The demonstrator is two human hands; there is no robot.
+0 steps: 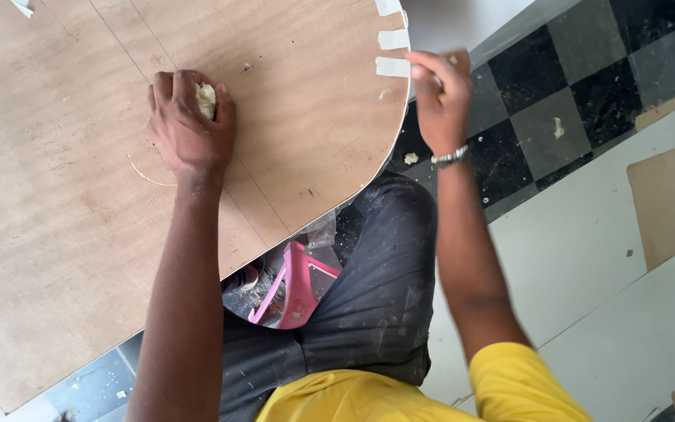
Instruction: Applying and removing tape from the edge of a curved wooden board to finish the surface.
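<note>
left hand [189, 129] clenched on pale putty lump [207, 99] atop plywood board [56, 203]; right hand [441, 98] pinching tape strip [393, 67] at right edge; risks smearing putty, tearing tape.

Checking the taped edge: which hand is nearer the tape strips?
Right. The right hand is raised just beside the tape strips; the left hand rests farther in on the plywood board.

Yellow short-sleeved shirt [337, 398], dusty dark grey trousers [376, 289], metal bracelet [449, 157] on the right wrist.
</note>
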